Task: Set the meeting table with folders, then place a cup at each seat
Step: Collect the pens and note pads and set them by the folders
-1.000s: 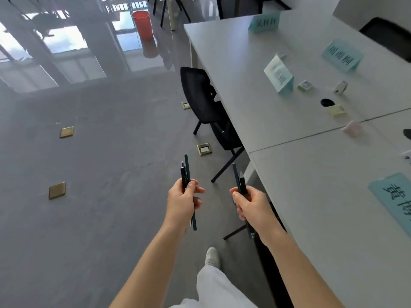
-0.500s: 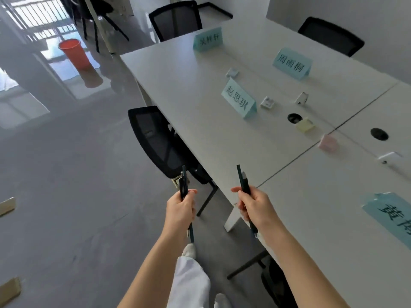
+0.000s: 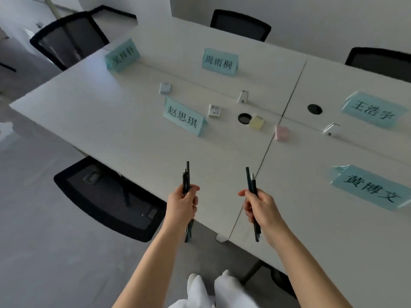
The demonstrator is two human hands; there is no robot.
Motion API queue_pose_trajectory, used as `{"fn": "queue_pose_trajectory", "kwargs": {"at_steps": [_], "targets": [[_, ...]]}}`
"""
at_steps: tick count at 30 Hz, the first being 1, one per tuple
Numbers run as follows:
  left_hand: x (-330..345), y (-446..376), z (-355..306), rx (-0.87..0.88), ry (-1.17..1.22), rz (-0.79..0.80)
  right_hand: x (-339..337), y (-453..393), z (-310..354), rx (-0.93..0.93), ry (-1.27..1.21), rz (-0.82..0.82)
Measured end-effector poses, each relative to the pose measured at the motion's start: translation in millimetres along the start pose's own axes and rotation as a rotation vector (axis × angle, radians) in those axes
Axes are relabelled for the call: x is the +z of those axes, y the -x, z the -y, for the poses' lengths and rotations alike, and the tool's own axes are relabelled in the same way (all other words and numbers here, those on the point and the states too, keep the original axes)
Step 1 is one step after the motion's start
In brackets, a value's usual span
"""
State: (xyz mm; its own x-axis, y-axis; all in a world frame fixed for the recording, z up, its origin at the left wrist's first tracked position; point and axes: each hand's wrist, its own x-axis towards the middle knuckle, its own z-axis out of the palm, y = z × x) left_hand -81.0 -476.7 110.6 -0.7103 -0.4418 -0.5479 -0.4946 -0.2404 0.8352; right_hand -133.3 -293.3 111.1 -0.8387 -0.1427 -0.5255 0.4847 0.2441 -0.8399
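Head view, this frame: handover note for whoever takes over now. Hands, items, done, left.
Left hand: shut on a thin dark folder, held edge-on, with a pen.
Right hand: shut on a second dark folder, also with a pen.
Both are held above the near edge of the white table, close to the seam between its two sections.
Table holds five teal name cards and small items down the middle. No folders and no cups are on it.
Done: nothing set down in view.
Left: lay a folder at each name card, fetch more as needed, then place a cup at each seat.
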Motion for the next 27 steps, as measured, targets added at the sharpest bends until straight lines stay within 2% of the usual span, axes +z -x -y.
{"fn": "queue_pose_trajectory", "kwargs": {"at_steps": [9,15,20,27], "targets": [[76,-64,-30,-0.091,-0.114,0.046,-58,-81,24,0.087,-0.064,-0.197],[145,-113,-60,-0.09,-0.161,0.104,-99,-152,54,0.114,-0.081,-0.205],[201,-184,-86,-0.037,-0.4,0.158,-122,-221,74,0.11,-0.016,-0.267],[256,-272,-111,0.036,-0.653,0.043,-144,-302,74,0.213,0.249,-0.411]]}}
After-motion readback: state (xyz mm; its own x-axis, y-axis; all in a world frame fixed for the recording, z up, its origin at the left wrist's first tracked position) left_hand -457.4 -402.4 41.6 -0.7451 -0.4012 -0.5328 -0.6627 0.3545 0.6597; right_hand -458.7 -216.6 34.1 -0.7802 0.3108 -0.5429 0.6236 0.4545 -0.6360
